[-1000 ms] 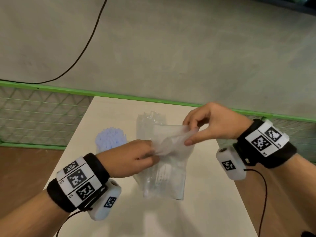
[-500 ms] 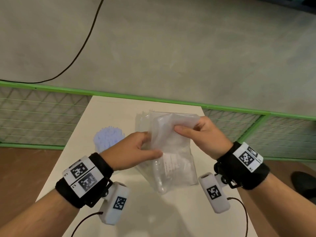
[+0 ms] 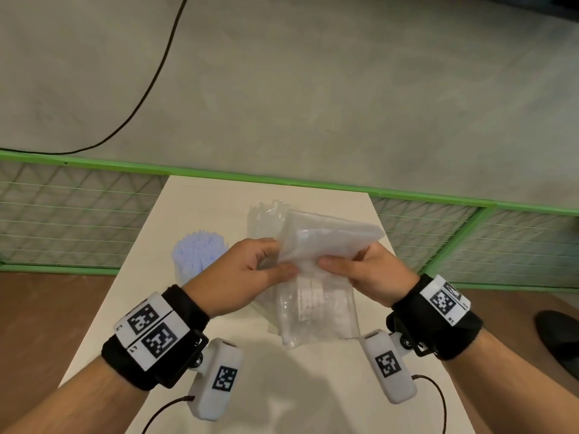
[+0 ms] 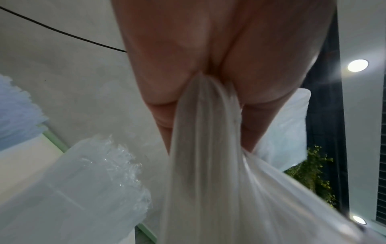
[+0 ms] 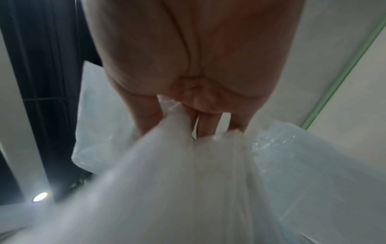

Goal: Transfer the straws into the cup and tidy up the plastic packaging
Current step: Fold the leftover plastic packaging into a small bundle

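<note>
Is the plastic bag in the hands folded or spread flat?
Folded: the plastic bag is doubled over, pinched at the crease by the left hand and right hand.

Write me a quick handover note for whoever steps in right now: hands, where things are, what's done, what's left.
Left hand and right hand both pinch a clear plastic bag, held above the white table.
More clear packaging lies on the table under the hands.
Straws already stand bundled at the left; the cup itself is hard to make out.
Left: finish folding the bag and tidy the packaging.
</note>
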### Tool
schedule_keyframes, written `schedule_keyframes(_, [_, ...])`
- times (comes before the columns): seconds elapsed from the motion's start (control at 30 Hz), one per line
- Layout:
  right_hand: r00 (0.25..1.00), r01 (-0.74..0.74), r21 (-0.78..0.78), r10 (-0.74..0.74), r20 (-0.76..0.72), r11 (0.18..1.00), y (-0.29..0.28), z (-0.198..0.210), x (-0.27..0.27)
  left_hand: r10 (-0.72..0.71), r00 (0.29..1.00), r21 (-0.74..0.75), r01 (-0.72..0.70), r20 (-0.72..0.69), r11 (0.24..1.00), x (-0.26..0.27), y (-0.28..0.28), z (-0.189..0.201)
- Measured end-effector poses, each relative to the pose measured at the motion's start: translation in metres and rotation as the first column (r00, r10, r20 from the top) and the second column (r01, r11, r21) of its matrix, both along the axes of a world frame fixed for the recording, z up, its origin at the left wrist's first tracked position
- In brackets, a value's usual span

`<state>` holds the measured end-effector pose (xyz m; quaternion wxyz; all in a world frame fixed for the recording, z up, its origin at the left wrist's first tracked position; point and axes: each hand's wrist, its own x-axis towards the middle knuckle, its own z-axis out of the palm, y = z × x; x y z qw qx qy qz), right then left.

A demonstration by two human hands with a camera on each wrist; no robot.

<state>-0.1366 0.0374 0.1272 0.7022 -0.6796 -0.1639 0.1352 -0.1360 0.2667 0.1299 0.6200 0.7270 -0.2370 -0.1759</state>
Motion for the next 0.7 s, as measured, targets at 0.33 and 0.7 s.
schedule_keyframes(0.33, [0.964,0.025,0.028,-0.031,0.263,0.999,0.010,0.006,-0.014,0.053,0.988,0.016,-0.051,-0.143,0.999,-0.010,0.000,-0.007])
schedule_keyframes(0.7, [0.920,-0.201,0.017,0.183,0.348,0.979,0.006,0.007,-0.010,0.061,0.959,0.003,-0.063,-0.275,0.998,-0.014,-0.003,-0.001])
